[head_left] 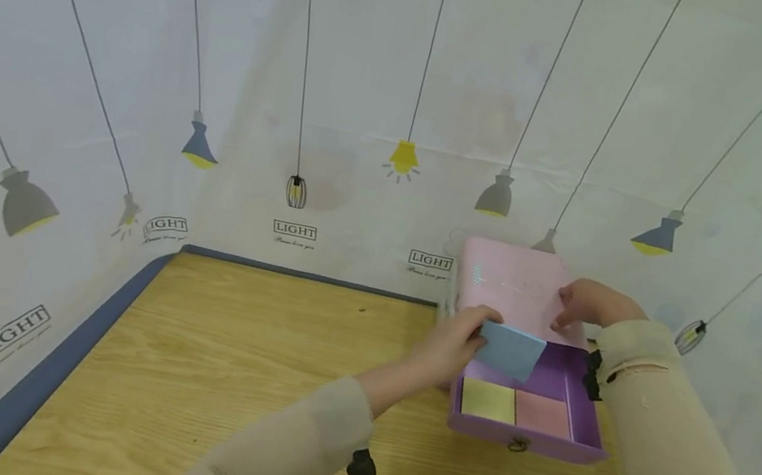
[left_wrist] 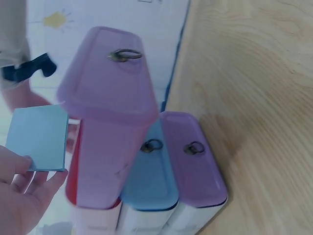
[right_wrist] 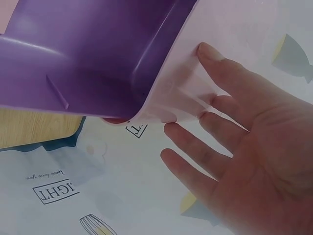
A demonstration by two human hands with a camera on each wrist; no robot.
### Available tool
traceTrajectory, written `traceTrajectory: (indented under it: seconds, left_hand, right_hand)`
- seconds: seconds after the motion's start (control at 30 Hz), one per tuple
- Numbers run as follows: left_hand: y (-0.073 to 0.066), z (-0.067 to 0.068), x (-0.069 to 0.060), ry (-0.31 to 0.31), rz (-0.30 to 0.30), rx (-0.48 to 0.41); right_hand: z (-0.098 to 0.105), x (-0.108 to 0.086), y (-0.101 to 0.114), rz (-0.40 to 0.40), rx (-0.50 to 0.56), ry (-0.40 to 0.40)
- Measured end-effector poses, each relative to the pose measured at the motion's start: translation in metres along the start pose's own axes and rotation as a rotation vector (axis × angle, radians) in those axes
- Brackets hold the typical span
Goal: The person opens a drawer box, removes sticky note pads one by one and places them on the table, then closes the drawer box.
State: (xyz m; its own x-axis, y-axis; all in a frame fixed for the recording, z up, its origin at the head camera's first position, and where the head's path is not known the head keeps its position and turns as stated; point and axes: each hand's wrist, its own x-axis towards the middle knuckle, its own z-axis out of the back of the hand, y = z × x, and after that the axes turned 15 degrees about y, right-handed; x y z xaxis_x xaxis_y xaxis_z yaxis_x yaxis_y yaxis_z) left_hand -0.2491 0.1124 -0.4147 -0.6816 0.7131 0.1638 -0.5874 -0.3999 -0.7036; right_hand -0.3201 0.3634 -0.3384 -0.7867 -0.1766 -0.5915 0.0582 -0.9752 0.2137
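My left hand (head_left: 446, 347) pinches a blue sticky note pad (head_left: 512, 351) above a pulled-out purple drawer (head_left: 528, 438). In the left wrist view, the pad (left_wrist: 38, 139) is square and thin, with the thumb (left_wrist: 14, 161) on its face. Inside the drawer, a yellow sticky note pad (head_left: 488, 401) and a pink one (head_left: 542, 414) lie side by side at the front. My right hand (head_left: 596, 304) rests at the right side of the pink top of the drawer cabinet (head_left: 510, 285). Its fingers are spread and loosely extended in the right wrist view, holding nothing.
Below the pulled-out drawer, the cabinet has closed drawers with ring pulls, among them a blue one (left_wrist: 151, 181) and a purple one (left_wrist: 193, 159). The cabinet stands at the back right of a wooden table (head_left: 246, 349), close to a lamp-patterned wall covering (head_left: 359, 86).
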Motion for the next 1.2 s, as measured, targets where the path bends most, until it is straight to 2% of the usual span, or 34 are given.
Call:
traceTrajectory:
  seconds: [0.1,0.23,0.37,0.53,0.77,0.93,1.1,1.2]
  left_hand:
    - [0.007,0.01,-0.008,-0.056,-0.012,-0.071]
    - [0.018,0.026,-0.02,-0.094,0.024,-0.172]
    - [0.029,0.04,-0.035,-0.09,0.109,-0.22]
    - [0.05,0.056,-0.053,-0.074,0.178,-0.263]
    - [0.086,0.073,-0.081,-0.072,0.248,-0.415]
    - [0.116,0.079,-0.098,-0.125,0.339,-0.498]
    - [0.149,0.088,-0.11,-0.174,0.457,-0.498]
    - [0.168,0.092,-0.117,-0.175,0.513,-0.489]
  right_hand:
    - [0.001,-0.002,-0.001,0.024,-0.027,0.001]
    - [0.002,0.002,-0.005,0.014,-0.031,0.0]
    - [0.002,0.007,-0.01,0.012,-0.021,0.003]
    - [0.002,0.005,-0.007,0.021,-0.026,0.002]
    - [0.001,0.002,-0.004,0.011,-0.038,-0.004]
    - [0.001,0.006,-0.006,0.001,-0.037,-0.002]
    - [0.001,0.006,-0.006,-0.004,-0.038,0.003]
    - [0.0,0.006,-0.005,-0.013,-0.044,0.01]
